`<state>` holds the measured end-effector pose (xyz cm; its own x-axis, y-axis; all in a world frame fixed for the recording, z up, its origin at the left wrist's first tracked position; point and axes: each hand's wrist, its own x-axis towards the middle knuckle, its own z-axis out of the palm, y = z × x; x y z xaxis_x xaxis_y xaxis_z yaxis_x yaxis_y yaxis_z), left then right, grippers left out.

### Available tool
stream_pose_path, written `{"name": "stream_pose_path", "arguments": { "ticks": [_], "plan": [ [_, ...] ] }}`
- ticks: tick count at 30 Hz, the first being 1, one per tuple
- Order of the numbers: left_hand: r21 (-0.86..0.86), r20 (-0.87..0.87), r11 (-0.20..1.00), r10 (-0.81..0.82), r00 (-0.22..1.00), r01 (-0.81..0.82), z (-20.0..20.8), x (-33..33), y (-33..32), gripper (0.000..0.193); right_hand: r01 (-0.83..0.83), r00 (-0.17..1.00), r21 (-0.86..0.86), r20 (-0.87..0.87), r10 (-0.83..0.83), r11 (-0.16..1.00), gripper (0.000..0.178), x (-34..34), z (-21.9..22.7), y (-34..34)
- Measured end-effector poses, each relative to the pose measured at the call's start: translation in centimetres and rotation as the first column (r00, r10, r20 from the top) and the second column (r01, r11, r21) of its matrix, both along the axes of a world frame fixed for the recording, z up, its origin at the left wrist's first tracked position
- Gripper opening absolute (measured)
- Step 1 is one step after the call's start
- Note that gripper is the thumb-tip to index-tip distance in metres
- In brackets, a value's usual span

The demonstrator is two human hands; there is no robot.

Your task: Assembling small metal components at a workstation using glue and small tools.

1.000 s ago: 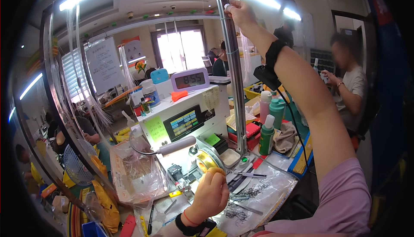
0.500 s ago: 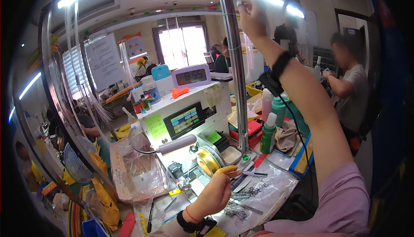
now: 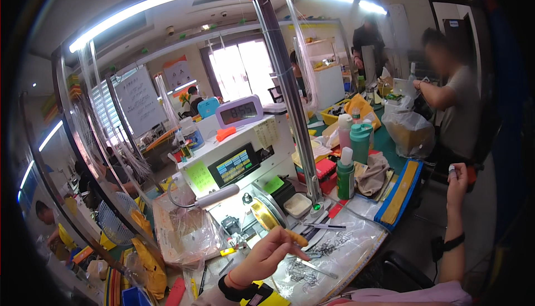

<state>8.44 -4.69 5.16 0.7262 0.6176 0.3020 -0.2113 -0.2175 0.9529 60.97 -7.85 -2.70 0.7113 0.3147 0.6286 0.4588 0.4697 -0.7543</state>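
Observation:
My left hand (image 3: 266,258), a yellow finger cover on one finger, is closed in a pinch above the near part of the bench; anything between its tips is too small to make out. Below it lie a slim metal tool (image 3: 319,267) and a scatter of short dark wire-like pieces (image 3: 301,274). Out to the right, past the bench edge, my right hand (image 3: 457,179) is raised with its fingers pressed together and a pale wrap on one fingertip. What it holds, if anything, does not show. Fine clear strands (image 3: 304,55) hang from the top rail beside the metal post (image 3: 284,83).
A white machine with a screen (image 3: 234,164) and gold spool (image 3: 264,215) stands ahead, a lamp (image 3: 218,196) bent before it. Green bottles (image 3: 345,175) and a blue-edged yellow tray (image 3: 398,192) sit right. A plastic-lined box (image 3: 192,231) is left. A person (image 3: 454,94) works at far right.
My right hand has come down from the top of the post by the hanging strands and swung out to the right. The left hand has shifted slightly down and left. The view has turned somewhat right.

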Motion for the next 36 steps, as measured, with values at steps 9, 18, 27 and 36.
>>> {"name": "stream_pose_path", "arguments": {
  "ticks": [9, 18, 27, 36],
  "plan": [
    [0.186, -0.058, 0.980, 0.078, 0.995, -0.066, 1.9, 10.5, -8.0, 0.008, -0.486, 0.313, -0.033, 0.927, 0.209, 0.874, 0.018, -20.8, 11.0, -7.0],
    [-0.017, 0.049, 1.000, 0.020, 0.999, -0.019, 0.8, 11.8, -9.6, 0.009, -0.497, 0.401, -0.009, 0.884, 0.239, 0.868, 0.015, -20.9, 9.0, -7.3],
    [0.384, -0.115, 0.906, 0.238, 0.964, -0.178, -0.4, 13.0, -8.7, 0.016, -0.470, 0.404, -0.165, 0.833, 0.377, 0.867, 0.021, -18.8, 7.4, -7.5],
    [0.962, -0.138, 0.263, 0.262, 0.955, 0.067, -0.2, 14.8, -6.0, 0.024, -0.813, 0.291, -0.484, 0.144, 0.946, 0.323, 0.012, -16.1, 4.3, -8.0]
  ]
}}
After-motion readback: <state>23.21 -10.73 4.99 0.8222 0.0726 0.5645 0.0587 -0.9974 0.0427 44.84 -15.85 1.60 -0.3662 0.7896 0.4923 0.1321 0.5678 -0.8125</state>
